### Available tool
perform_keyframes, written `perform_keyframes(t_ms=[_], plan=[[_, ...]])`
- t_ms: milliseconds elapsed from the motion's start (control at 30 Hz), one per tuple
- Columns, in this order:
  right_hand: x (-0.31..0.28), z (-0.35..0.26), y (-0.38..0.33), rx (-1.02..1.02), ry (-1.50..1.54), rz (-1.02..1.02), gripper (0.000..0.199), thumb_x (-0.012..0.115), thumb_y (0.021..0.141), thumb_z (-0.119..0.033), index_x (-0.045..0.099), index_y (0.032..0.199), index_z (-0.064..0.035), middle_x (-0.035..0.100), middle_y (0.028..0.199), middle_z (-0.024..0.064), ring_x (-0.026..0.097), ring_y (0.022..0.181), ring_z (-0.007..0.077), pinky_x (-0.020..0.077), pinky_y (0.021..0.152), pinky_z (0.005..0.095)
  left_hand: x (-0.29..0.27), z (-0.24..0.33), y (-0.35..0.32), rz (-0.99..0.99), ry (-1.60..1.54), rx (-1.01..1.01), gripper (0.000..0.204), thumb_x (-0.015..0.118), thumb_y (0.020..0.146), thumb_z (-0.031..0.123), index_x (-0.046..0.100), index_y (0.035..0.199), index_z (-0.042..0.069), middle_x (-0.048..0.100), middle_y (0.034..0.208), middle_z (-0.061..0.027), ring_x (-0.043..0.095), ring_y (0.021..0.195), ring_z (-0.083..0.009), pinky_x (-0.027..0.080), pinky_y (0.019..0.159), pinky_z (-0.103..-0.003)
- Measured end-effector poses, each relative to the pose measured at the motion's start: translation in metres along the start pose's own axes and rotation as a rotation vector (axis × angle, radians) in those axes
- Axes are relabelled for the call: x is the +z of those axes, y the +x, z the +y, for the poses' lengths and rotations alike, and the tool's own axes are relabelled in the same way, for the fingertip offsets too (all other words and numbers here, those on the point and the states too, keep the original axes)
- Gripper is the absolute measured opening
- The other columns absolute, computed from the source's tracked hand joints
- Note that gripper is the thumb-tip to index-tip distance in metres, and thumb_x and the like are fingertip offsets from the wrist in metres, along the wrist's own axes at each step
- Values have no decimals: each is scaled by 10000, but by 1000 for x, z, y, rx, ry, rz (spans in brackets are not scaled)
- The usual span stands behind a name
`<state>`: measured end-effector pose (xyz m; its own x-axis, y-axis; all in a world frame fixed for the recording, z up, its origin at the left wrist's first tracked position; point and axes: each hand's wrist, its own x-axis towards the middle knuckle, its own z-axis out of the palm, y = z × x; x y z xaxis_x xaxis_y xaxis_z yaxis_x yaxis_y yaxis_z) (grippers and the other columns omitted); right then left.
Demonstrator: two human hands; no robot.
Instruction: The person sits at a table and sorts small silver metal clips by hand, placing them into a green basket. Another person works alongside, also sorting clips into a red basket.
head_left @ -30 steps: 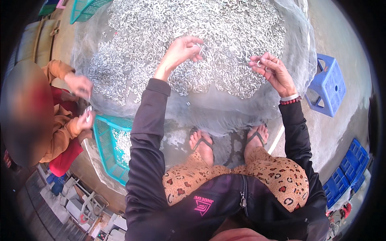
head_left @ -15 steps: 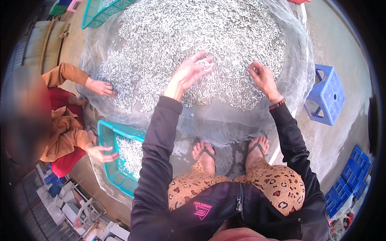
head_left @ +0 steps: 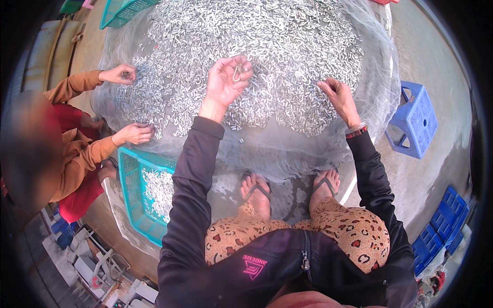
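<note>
A wide layer of small silvery-white pieces [head_left: 303, 46], some straight and some curled like hooks, lies spread over a sheer pale net [head_left: 287, 154]. Above its middle, my left hand [head_left: 223, 84] is turned palm up, its fingers curled round a few pale curled pieces [head_left: 237, 73]. To the right, my right hand [head_left: 340, 102] hovers low over the layer, thumb and forefinger pinched together. Whatever lies between those fingertips is too small to make out.
At the left a co-worker's hands [head_left: 134, 133] work at the layer's edge. A teal basket [head_left: 134, 197] with more white pieces stands below them; another teal basket [head_left: 115, 16] is at the far left. A blue stool [head_left: 416, 120] and blue crates [head_left: 441, 228] are at the right.
My left hand has moved left, its fingers curling further in. My right hand stays nearly in place. The co-worker's nearer hand has left the basket for the layer's edge, and the other has lifted.
</note>
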<state>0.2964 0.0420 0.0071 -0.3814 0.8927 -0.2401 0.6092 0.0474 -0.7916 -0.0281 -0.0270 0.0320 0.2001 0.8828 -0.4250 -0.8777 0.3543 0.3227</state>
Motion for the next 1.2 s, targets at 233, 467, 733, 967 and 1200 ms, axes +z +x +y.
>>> perform_keyframes(t_ms=[233,467,733,967,1200], plan=[[-21,-19,-14,172,1419,-424,75,551,929,-132,499,919,-79,477,740,30,486,594,103,302,420,179,-10,-22,14,295,1313,104,230,711,838,263,627,851,50,574,644,-26,533,558,-152,435,486,-296],[-29,-26,14,178,777,-443,185,566,928,-162,606,1039,-18,587,820,41,568,705,143,473,574,266,-6,-35,24,180,2039,483,256,745,780,262,673,932,68,652,707,-136,657,699,-265,494,651,-378],[39,-28,51,-320,-149,-122,243,693,832,-255,607,848,-29,626,691,59,594,648,165,467,612,322,30,0,2,-291,206,114,113,570,870,141,539,932,51,528,829,-46,434,604,-81,306,415,-198],[6,-20,26,188,582,-232,242,656,879,-226,541,758,-51,521,704,4,543,599,114,410,508,286,-6,-36,1,217,1476,269,269,710,825,277,653,896,24,641,779,-93,594,635,-236,479,593,-320],[-7,-20,21,-147,-96,55,227,725,798,-246,646,770,-36,572,606,123,512,515,284,424,565,362,-4,-47,16,227,1674,207,264,739,808,259,656,853,13,595,637,-69,579,589,-234,458,565,-327]])
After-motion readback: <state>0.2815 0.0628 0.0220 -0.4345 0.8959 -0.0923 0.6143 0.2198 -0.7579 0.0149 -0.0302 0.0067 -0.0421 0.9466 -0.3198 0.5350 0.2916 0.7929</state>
